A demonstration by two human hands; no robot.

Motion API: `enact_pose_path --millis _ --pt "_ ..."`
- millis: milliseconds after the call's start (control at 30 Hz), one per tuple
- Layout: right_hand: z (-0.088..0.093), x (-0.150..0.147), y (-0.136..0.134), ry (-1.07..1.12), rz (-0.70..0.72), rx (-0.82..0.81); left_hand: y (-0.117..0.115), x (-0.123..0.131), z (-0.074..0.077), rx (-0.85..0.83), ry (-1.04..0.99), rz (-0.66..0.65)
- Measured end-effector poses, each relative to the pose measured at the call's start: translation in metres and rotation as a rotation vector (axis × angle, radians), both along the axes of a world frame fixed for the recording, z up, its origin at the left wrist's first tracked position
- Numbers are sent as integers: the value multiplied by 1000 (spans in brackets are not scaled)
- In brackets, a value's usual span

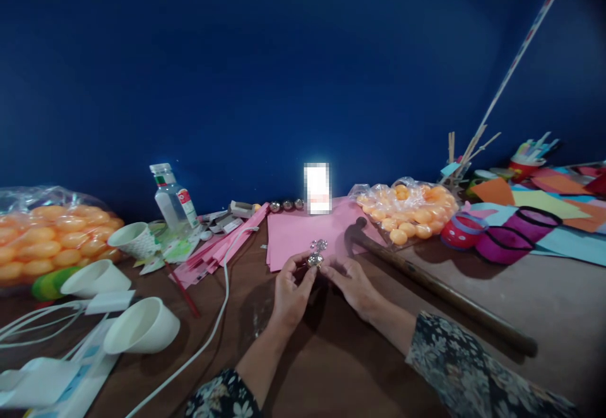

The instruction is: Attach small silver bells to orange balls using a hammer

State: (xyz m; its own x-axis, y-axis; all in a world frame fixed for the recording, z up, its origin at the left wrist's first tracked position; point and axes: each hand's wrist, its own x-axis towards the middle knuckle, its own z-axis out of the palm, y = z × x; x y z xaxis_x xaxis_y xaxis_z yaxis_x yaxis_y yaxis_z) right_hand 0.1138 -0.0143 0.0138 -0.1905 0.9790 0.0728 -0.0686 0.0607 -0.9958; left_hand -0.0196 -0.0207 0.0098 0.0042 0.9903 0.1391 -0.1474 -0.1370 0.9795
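Over the near edge of the pink paper (293, 232), my left hand (292, 288) is closed, its thumb and fingers pinching a small shiny silver ball (315, 261). My right hand (353, 285) is closed too, with its fingertips on the ball's other side. Just above the ball is a cluster of smaller shiny silver pieces (319, 244); whether they are joined to it I cannot tell. A hammer (426, 279) with a dark head and long wooden handle lies to the right of my right hand.
Bags of orange balls (61, 241) stand left and back right. Paper cups (142, 326), a white cable (226, 279) and a power strip (89, 361) lie left. A glass bottle (173, 200) stands behind. Purple rings (504, 244) and coloured paper (572, 241) lie right.
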Motion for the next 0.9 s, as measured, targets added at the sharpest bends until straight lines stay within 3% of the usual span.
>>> enact_pose_path --millis 900 --pt "-2 0 0 -1 -16 23 0 0 2 -9 6 -1"
